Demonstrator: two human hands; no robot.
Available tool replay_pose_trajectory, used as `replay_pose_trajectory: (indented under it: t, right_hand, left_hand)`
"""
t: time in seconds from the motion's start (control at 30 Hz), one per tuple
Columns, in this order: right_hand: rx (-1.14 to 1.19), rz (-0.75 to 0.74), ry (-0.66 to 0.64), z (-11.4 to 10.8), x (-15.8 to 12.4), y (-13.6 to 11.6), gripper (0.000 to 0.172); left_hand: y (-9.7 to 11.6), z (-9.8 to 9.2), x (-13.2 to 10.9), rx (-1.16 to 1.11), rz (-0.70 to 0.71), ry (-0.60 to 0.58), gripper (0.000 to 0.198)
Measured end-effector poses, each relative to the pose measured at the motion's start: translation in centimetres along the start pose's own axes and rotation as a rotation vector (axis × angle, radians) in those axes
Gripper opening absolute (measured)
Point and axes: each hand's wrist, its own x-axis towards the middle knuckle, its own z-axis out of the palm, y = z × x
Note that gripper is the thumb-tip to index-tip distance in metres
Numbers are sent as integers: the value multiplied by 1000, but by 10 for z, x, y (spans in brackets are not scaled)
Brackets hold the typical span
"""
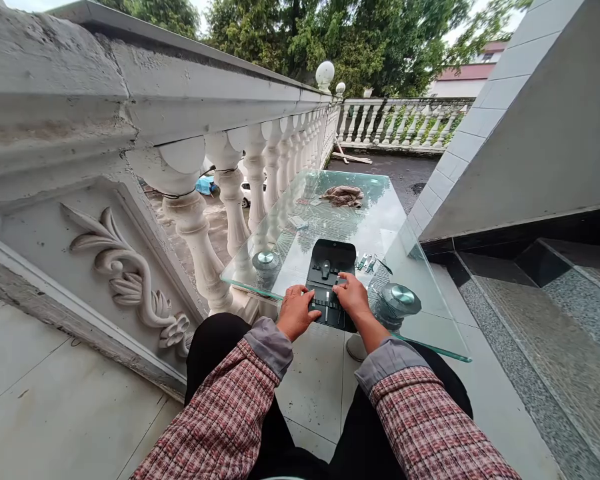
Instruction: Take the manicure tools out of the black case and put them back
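Note:
A black manicure case (334, 252) lies unfolded on the glass table (285, 260), near its front edge. Slim metal tools (327, 305) and a dark nail clipper (325, 268) sit in its slots. My left hand (296, 312) grips the case's left side, thumb and bent fingers lying over it. At the right side of the case, my right hand (353, 293) has its fingers closed in a pinch. A small metal tool (339, 276) shows at those fingertips, mostly hidden. Several loose metal nail clippers (367, 262) rest on the glass just beyond my right hand.
A crumpled brown cloth (344, 196) lies farther back on the table. Round metal discs (403, 294) top the table supports. A white balustrade (195, 227) runs along the left, stone steps (555, 300) rise at the right.

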Motion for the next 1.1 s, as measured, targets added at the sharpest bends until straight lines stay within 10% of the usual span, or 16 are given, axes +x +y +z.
replay_pose_trajectory:
  t: [0.53,1.1]
  right_hand:
    - [-489,-204,-50,-18,-19,-14,31]
    - [-500,-362,-165,-24,-24,-3,36]
  left_hand:
    - [-1,0,0,-4,12,3,45]
    - [-2,2,1,-2,6,6,45]
